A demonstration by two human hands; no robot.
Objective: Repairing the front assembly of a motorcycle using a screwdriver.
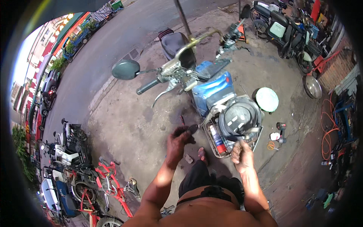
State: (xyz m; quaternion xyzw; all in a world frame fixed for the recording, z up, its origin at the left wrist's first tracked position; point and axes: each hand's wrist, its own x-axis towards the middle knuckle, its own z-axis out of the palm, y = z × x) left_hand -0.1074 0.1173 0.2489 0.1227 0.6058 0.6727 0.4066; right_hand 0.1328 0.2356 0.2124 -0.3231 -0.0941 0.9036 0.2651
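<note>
My left hand (179, 142) is pinched on a small dark rounded piece (193, 129), held in the air left of a metal rack (207, 133). My right hand (242, 155) is closed at the rack's near edge, its fingertips by a dark edge; whatever they hold is too small to make out. In the rack sit a round dark ringed part (239, 116) and a red, white and blue can (217, 138). The rack is at the near end of a motorbike with a blue body panel (216, 89) and a bare handlebar (196, 40).
A round mirror (126, 70) and black grip (148, 86) stick out left. To the right are a pale round lid (267, 99), a cordless drill (281, 130), a metal basin (312, 87) and an orange hose (328, 139). A red bicycle frame (113, 181) lies lower left.
</note>
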